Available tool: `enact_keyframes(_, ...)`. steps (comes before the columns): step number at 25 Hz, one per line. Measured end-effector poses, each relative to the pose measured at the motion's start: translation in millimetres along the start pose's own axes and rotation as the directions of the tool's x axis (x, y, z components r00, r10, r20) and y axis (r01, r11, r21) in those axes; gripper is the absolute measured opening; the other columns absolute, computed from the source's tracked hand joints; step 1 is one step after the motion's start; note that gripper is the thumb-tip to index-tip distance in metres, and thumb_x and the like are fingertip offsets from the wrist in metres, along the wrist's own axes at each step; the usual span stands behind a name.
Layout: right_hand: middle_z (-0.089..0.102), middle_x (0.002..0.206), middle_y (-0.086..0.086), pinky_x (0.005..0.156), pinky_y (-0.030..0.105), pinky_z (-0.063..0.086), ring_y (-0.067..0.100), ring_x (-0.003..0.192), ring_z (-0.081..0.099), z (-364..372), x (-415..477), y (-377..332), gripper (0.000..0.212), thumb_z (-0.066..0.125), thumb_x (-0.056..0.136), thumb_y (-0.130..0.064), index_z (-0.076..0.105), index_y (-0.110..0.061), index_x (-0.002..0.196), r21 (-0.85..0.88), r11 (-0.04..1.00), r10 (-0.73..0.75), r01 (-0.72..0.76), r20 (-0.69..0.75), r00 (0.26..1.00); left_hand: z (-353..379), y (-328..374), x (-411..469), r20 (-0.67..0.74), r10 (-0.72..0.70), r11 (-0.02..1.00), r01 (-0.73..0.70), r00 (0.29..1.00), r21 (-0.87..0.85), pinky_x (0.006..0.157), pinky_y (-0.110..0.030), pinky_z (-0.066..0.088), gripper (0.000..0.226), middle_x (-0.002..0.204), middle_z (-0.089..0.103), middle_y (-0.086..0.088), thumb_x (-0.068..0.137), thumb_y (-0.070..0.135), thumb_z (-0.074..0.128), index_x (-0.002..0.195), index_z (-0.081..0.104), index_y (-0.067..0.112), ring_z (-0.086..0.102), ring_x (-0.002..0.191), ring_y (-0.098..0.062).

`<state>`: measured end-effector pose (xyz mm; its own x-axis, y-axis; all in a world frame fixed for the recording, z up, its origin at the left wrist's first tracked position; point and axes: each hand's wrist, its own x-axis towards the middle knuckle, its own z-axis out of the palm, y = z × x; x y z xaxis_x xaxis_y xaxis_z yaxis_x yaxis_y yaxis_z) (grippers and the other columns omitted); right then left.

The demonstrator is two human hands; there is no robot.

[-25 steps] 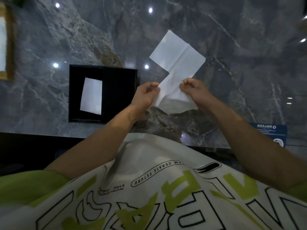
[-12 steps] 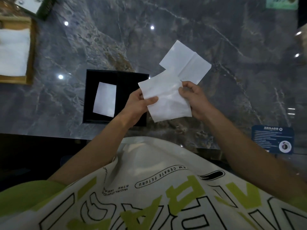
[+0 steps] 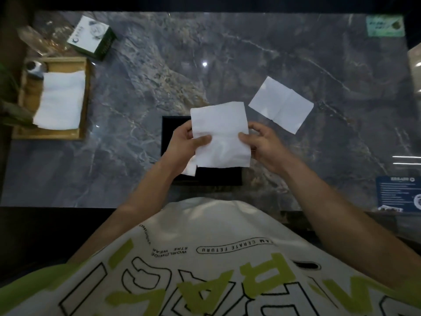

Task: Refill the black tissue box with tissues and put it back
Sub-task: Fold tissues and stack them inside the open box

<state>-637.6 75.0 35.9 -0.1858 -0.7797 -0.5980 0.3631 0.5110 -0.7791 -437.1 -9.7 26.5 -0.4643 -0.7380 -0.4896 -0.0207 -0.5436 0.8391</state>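
A person in a cream shirt printed with green lettering stands at a grey marble counter, bare forearms reaching forward. The left hand and right hand each pinch a side edge of one white tissue, thumbs on its upper face, the hands set apart by the sheet's width. The sheet is held over the black tissue box, which sits on the counter near its front edge, straight ahead of the person; tissue and hands hide most of the box, and a sliver of white paper shows within its outline at 7 o'clock. A blue printed card stands at 3 o'clock from the box, by the counter's right end. At 2 o'clock a second, creased tissue lies flat on the marble, apart from the box. Well apart at 10 o'clock, a wooden tray holds a stack of white tissues and a small metallic object. Beyond the tray, a green-and-white carton sits beside a crumpled clear wrapper. A green card lies at the far 1 o'clock corner.
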Motion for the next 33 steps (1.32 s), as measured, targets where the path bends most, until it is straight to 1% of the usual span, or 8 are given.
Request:
enact_keyframes(3,0.071,0.093,0.006,0.066,0.031,0.059,0.019,0.077,0.07,27,1,-1,0.014,0.059,0.093,0.0,0.063,-0.011,0.101,0.019,0.999,-0.032,0.033,-0.03,0.999,-25,7,-6,-0.041,-0.032,0.999,0.033,0.999,0.011,0.08,-0.04,0.059,0.032,0.103,0.071,-0.012,0.083,-0.005,0.067,0.113,0.061,0.006,0.071,0.091,-0.027)
enact_keyframes(7,0.07,0.092,0.006,0.07,0.031,0.058,0.018,0.078,0.069,47,4,-2,0.016,0.055,0.094,0.002,0.063,-0.011,0.1,-0.038,0.998,-0.049,0.048,-0.016,0.999,-53,3,-14,-0.088,-0.101,0.995,0.099,0.991,-0.027,0.069,-0.026,0.059,0.021,0.095,0.071,-0.009,0.086,-0.004,0.065,0.106,0.065,0.005,0.072,0.08,-0.016)
enact_keyframes(10,0.07,0.092,0.005,0.071,0.033,0.055,0.017,0.078,0.068,58,5,-1,0.02,0.052,0.095,0.002,0.064,-0.011,0.102,-0.055,0.998,-0.032,0.032,-0.004,0.999,-71,-3,-19,-0.118,-0.135,0.988,0.126,0.984,-0.086,0.067,-0.018,0.057,0.027,0.091,0.071,-0.007,0.088,-0.006,0.062,0.114,0.063,-0.002,0.073,0.075,-0.009)
enact_keyframes(14,0.068,0.102,0.008,0.076,0.035,0.053,0.02,0.085,0.065,69,4,-2,0.026,0.048,0.096,0.003,0.061,-0.009,0.115,-0.069,0.998,-0.001,0.003,0.019,1.0,-84,-5,-24,-0.122,-0.118,0.985,0.101,0.986,-0.137,0.066,-0.017,0.056,0.021,0.075,0.076,0.003,0.087,-0.008,0.061,0.093,0.07,0.011,0.073,0.073,-0.007)
enact_keyframes(18,0.068,0.102,0.006,0.076,0.032,0.055,0.018,0.085,0.066,75,5,-12,0.029,0.047,0.096,0.004,0.062,-0.011,0.115,-0.051,0.999,-0.005,0.008,0.065,0.998,-90,2,-25,-0.127,-0.079,0.983,0.056,0.989,-0.173,0.066,-0.017,0.057,0.025,0.074,0.075,0.004,0.088,-0.008,0.06,0.086,0.071,0.014,0.073,0.073,-0.007)
enact_keyframes(23,0.076,0.091,-0.001,0.072,0.027,0.059,0.013,0.082,0.072,75,5,-22,0.034,0.044,0.094,0.01,0.067,-0.011,0.108,-0.028,0.999,-0.034,0.037,0.116,0.993,-87,12,-26,-0.056,-0.014,0.971,0.0,0.998,-0.238,0.071,-0.02,0.059,0.033,0.081,0.077,0.002,0.091,-0.01,0.053,0.085,0.074,0.014,0.073,0.077,-0.008)
enact_keyframes(28,0.077,0.089,-0.003,0.072,0.026,0.06,0.012,0.083,0.073,72,4,-32,0.034,0.043,0.094,0.012,0.068,-0.009,0.106,-0.087,0.994,-0.049,0.063,0.155,0.987,-82,18,-29,0.023,0.025,0.969,-0.019,0.999,-0.245,0.077,-0.021,0.059,0.052,0.079,0.077,0.003,0.093,-0.013,0.044,0.07,0.079,0.018,0.073,0.078,-0.008)
enact_keyframes(33,0.077,0.087,-0.004,0.074,0.028,0.061,0.012,0.082,0.073,72,5,-40,0.029,0.049,0.093,0.01,0.068,-0.005,0.109,-0.176,0.98,-0.064,0.095,0.177,0.982,-85,29,-29,0.163,-0.097,0.926,0.149,0.982,-0.346,0.079,-0.026,0.056,0.052,0.069,0.073,0.001,0.089,0.001,0.032,0.063,0.074,0.017,0.071,0.072,-0.011)
